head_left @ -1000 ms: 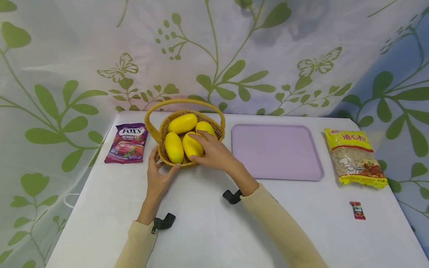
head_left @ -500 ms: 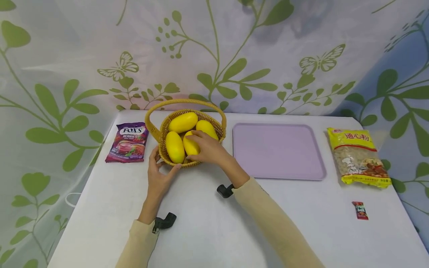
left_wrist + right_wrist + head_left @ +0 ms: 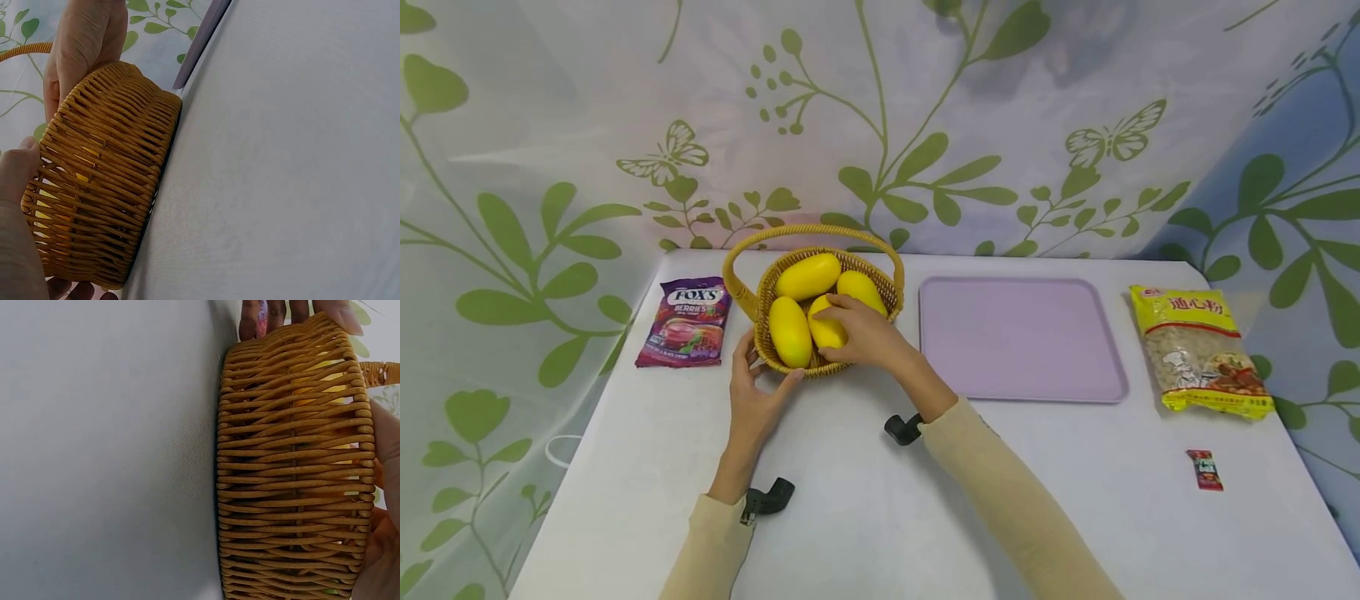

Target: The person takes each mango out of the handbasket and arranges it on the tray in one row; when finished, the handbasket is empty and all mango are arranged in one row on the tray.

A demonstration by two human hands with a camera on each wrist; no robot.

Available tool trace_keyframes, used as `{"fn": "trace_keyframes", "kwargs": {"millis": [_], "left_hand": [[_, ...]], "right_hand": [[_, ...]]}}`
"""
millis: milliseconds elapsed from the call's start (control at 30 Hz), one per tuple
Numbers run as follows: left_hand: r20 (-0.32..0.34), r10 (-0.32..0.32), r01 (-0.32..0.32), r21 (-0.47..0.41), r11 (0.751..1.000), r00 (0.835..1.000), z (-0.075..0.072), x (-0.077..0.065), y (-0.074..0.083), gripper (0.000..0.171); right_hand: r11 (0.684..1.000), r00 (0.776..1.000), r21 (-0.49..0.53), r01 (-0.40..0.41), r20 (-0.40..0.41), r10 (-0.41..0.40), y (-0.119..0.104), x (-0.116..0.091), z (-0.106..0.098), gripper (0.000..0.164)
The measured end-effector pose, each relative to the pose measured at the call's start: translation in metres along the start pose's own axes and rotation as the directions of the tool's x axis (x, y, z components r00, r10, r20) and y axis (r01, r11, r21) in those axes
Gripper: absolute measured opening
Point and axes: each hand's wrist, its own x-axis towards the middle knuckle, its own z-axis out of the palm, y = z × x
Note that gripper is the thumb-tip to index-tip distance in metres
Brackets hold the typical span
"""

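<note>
While the left hand point(image 3: 754, 402) grips the wicker basket point(image 3: 822, 369) by the table's point(image 3: 850, 500) far edge, toward its left corner, the right hand point(image 3: 871, 333) holds one yellow fruit point(image 3: 824, 332) inside, seemingly the grasping step, so lifting would call for clearing the neighbouring fruits point(image 3: 808, 277).

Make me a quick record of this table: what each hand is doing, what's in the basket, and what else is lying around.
Left hand: holds the near left side of the wicker basket
Right hand: grips one yellow fruit inside the basket
Basket contents: four yellow fruits visible, including the gripped one
Left of basket: purple FOX'S bag
Right of basket: lilac tray
Right of tray: yellow-and-clear food bag
Nearer than that bag: small red packet
Surface: white tabletop
</note>
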Motion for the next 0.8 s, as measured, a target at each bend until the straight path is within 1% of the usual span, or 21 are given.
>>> {"fn": "trace_keyframes", "kwargs": {"millis": [333,500,667,800], "left_hand": [[0.000,0.027,-0.027,-0.017,0.999,1.000,0.0001,-0.0002,-0.0015,0.084],[0.000,0.029,-0.029,-0.020,0.999,1.000,-0.0001,0.0000,-0.0016,0.084],[0.001,0.018,-0.017,-0.012,1.000,1.000,-0.0004,-0.0002,-0.0003,0.084],[0.003,0.006,-0.006,-0.008,1.000,1.000,-0.0006,-0.0004,0.0014,0.084]], "right_hand": [[0.998,1.000,0.059,-0.012,-0.018,0.013,0.0028,-0.0002,-0.0009,0.054],[0.996,1.000,0.091,-0.013,-0.027,0.016,0.0032,-0.0022,-0.0020,0.056],[0.993,0.999,0.115,0.007,-0.043,-0.002,0.0044,-0.0046,-0.0028,0.056],[0.992,0.997,0.118,0.039,-0.069,-0.031,0.0049,-0.0072,-0.0036,0.056]]}}
